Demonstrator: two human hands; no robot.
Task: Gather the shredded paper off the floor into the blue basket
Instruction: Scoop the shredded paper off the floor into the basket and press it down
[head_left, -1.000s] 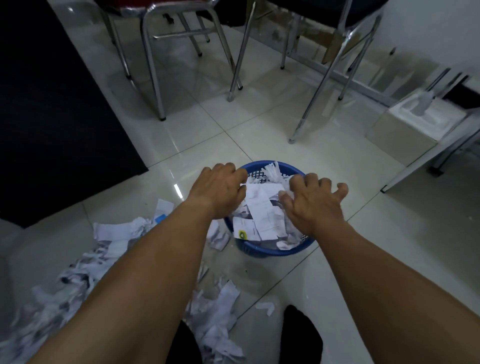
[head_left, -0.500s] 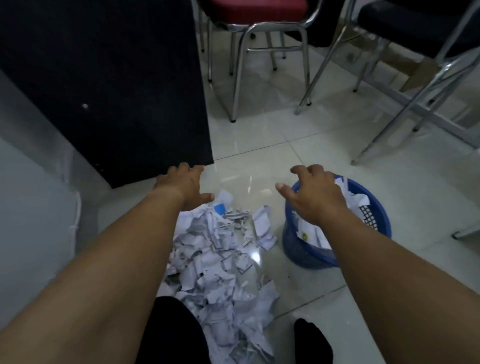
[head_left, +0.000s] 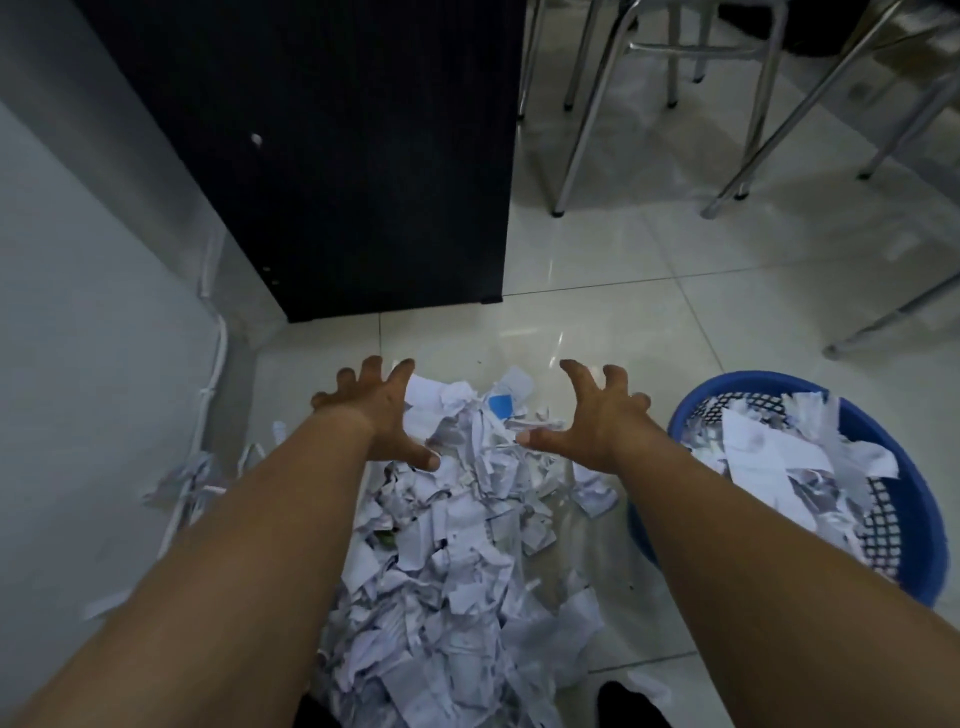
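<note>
Head view looks down on a heap of shredded paper (head_left: 447, 561) spread over the pale tiled floor (head_left: 649, 322), running from near the bottom edge up to a black cabinet (head_left: 337, 166). Both hands reach out above the far end of the heap, palms facing each other. The left hand (head_left: 376, 410) has its fingers spread and slightly bent, grasping nothing; the right hand (head_left: 595, 415) is likewise splayed and empty. To the right of the heap stands the blue basket (head_left: 914, 467), already partly filled with paper scraps. Metal chair legs (head_left: 587, 119) stand farther back.
</note>
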